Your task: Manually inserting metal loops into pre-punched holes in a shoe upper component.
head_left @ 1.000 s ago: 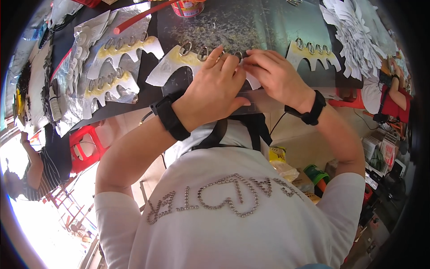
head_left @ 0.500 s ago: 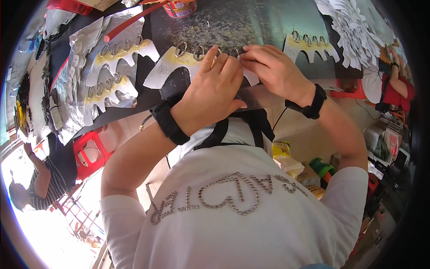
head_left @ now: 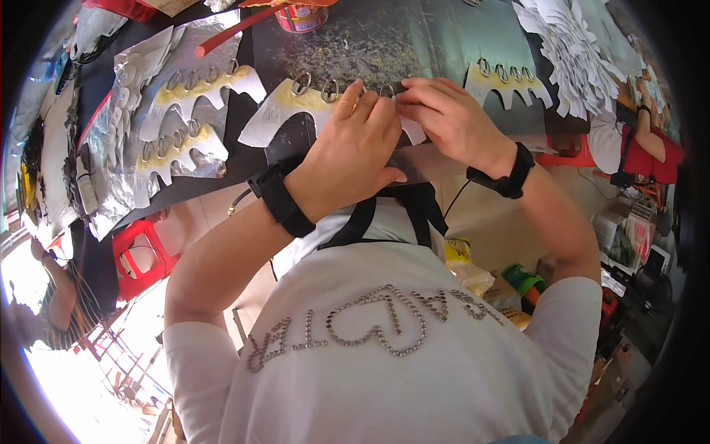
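Observation:
A white scalloped piece (head_left: 277, 111) with yellowish glue along its far edge lies in front of me, with metal rings (head_left: 301, 83) standing in a row on that edge. My left hand (head_left: 351, 140) bends over the piece's middle, its fingers curled close together among the rings. Beside it, my right hand (head_left: 455, 122) pinches its thumb and fingers together near the piece's right end, next to a ring (head_left: 387, 91). What lies between those right fingertips is hidden. The two hands almost meet, and they cover much of the piece.
Two similar ringed pieces (head_left: 211, 85) lie on foil at left, another (head_left: 510, 85) at right. Stacks of white cutouts (head_left: 566, 59) stand at the far right. A red tin (head_left: 303, 18) and red stick (head_left: 237, 33) are at the back. Other people sit at both sides.
My hands keep nearly the same pose over the piece. At the back, the red stick has shifted to the right beside the tin. The whole view has moved slightly.

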A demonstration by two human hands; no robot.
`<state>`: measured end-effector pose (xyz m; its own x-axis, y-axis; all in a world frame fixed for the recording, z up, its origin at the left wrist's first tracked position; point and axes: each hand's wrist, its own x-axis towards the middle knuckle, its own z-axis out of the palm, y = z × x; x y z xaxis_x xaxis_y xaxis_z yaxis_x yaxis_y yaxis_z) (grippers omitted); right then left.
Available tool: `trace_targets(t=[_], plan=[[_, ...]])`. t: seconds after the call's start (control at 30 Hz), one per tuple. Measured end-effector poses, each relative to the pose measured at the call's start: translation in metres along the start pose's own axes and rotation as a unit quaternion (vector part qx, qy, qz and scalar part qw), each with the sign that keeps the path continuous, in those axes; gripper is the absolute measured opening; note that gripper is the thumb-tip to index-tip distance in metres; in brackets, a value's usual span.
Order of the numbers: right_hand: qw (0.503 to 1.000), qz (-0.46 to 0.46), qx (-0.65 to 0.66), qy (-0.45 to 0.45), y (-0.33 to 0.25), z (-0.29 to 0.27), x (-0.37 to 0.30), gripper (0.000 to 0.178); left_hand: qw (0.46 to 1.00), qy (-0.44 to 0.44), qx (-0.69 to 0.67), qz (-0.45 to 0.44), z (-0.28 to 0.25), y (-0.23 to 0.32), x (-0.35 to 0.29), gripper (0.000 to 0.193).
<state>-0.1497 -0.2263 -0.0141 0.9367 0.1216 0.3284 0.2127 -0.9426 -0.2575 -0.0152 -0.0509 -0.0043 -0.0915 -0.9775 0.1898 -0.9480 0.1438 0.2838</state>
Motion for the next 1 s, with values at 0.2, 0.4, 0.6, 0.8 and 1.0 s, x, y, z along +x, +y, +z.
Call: trace_targets(t=[0.2, 0.4, 0.6, 0.8, 1.0], plan=[[1.000, 0.012, -0.017, -0.004, -0.002, 0.000, -0.004, 0.030, 1.000, -0.008, -0.007, 0.000, 0.000, 0.000, 0.004, 0.070], [0.999, 0.024, 0.005, -0.040, -0.004, -0.005, -0.006, 0.034, 1.000, 0.009, -0.009, 0.006, 0.000, 0.002, 0.003, 0.072], [0.999, 0.001, -0.024, -0.037, 0.000, -0.003, -0.008, 0.037, 1.000, 0.002, -0.014, -0.002, 0.001, 0.001, 0.002, 0.073], [0.999, 0.025, -0.024, -0.018, -0.004, -0.001, -0.010, 0.038, 1.000, -0.008, -0.003, -0.007, -0.002, 0.003, 0.002, 0.074], [0.999, 0.017, -0.032, -0.033, -0.002, -0.005, -0.010, 0.038, 1.000, 0.001, 0.001, -0.004, 0.000, 0.004, 0.002, 0.075]])
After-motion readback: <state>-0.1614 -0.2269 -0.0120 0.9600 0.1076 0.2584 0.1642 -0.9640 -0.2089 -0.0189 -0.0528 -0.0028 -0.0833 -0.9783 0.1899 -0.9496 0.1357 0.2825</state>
